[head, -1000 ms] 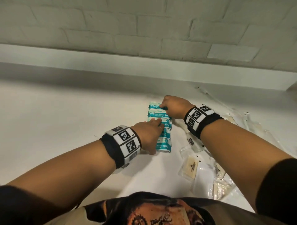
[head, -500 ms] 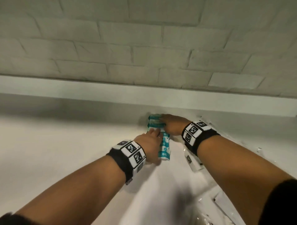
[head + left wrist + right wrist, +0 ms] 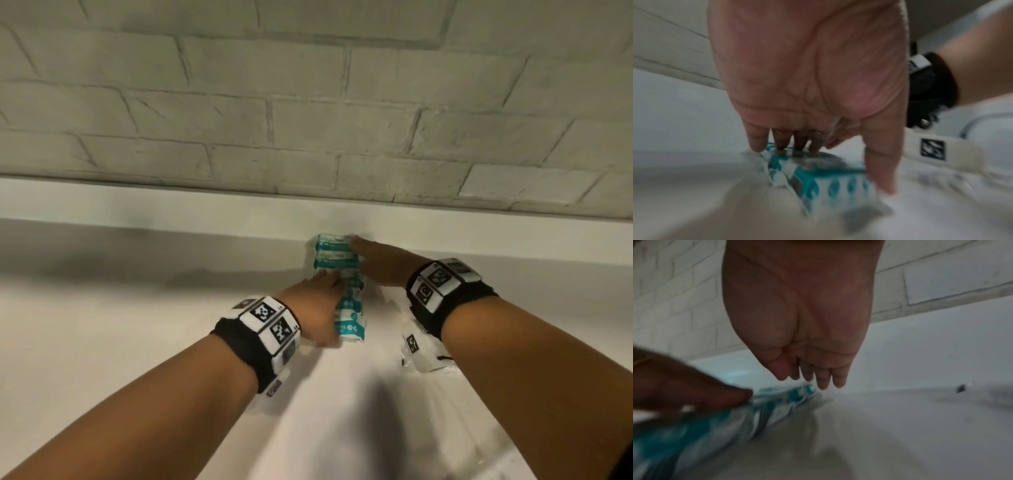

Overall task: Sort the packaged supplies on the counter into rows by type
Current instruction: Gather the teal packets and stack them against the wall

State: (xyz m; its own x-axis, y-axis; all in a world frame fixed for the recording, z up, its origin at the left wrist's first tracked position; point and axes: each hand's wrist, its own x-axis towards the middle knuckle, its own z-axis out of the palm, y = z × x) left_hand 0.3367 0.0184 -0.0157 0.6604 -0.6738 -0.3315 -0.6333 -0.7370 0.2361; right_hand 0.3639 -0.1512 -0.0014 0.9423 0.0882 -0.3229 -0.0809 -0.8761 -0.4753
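Observation:
A row of teal-and-white packets (image 3: 351, 308) lies on the white counter (image 3: 137, 342), overlapping one another, its far end close to the back ledge. My left hand (image 3: 318, 301) lies along the row's left side, with straight fingers (image 3: 781, 139) pressing on the packets (image 3: 818, 183) and the thumb reaching down the near side. My right hand (image 3: 373, 263) sits at the row's right far end. Its fingers (image 3: 822, 378) are held straight and together beside the last packet (image 3: 694, 426). Neither hand grips anything.
Clear plastic packets with a black-and-white label (image 3: 421, 353) lie to the right of the row, under my right wrist. A white ledge (image 3: 171, 212) and a pale brick wall (image 3: 308, 120) close off the back. Bare counter stretches to the left.
Both hands have slid the teal row away from me toward the back ledge. The head view has tilted up, so the loose packets at the front right have left the picture.

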